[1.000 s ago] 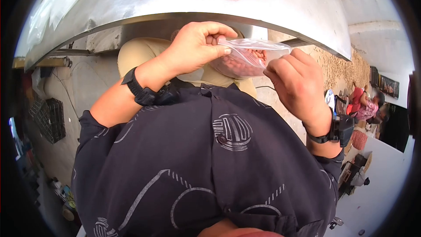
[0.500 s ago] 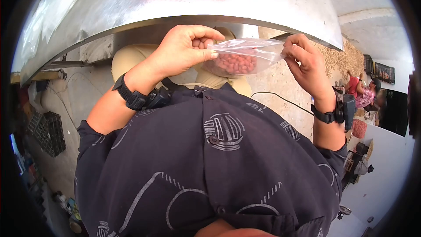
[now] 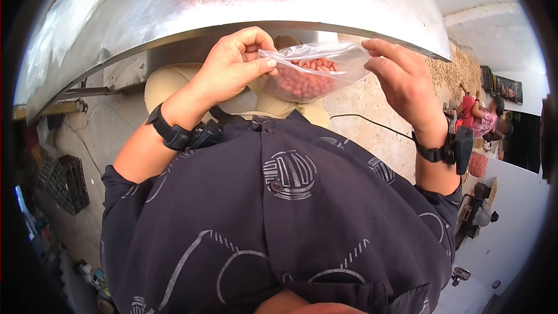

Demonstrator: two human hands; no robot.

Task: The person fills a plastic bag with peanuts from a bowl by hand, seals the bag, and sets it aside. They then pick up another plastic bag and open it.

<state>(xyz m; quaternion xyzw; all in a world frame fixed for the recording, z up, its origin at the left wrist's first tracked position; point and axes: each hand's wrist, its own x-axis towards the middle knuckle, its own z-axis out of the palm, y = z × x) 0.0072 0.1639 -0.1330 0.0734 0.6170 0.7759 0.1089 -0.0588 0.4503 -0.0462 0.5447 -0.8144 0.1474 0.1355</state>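
Note:
A clear plastic bag (image 3: pixel 349 72) hangs between my hands in front of my lap, its mouth parted. Reddish-pink peanuts (image 3: pixel 305 84) fill its lower part. My left hand (image 3: pixel 235 70) pinches the bag's left top corner between thumb and fingers. At the right end of the mouth, my right hand (image 3: pixel 401 81) grips the rim with its fingertips, the fingers fairly straight. Black straps with small devices sit on both wrists.
Just beyond the bag runs the edge of a shiny metal table (image 3: pixel 256 9). A black crate (image 3: pixel 65 183) stands on the floor at left. A dark cable (image 3: pixel 372 121) lies at right. Another person (image 3: pixel 485 116) is far off at right, near a spread of pale material (image 3: pixel 456 72).
The bag's mouth has widened, and more of the peanuts show through it. My right hand has shifted its fingers, now straighter at the rim. Both hands have moved slightly left.

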